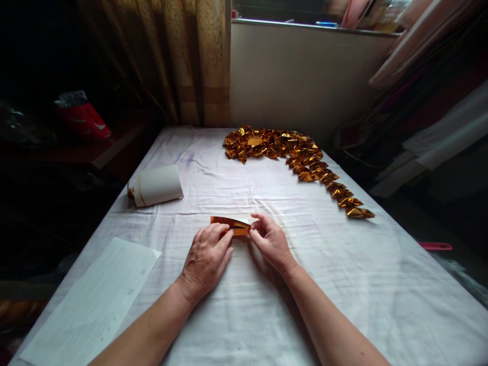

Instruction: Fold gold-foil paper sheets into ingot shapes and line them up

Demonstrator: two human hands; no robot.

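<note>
A strip of gold foil paper (227,222) lies folded on the white cloth in front of me. My left hand (206,258) rests on it with fingers laid flat, pressing its near edge. My right hand (270,240) pinches the strip's right end between thumb and fingers. Farther back, a long curved row of several folded gold foil pieces (293,155) runs from the far middle toward the right edge.
The table is covered by a creased white cloth (343,274). A rolled bundle of white-backed paper (155,186) lies at the left. A white lined sheet (95,300) sits at the near left corner. A curtain and a wall stand behind; dark clutter lies on both sides.
</note>
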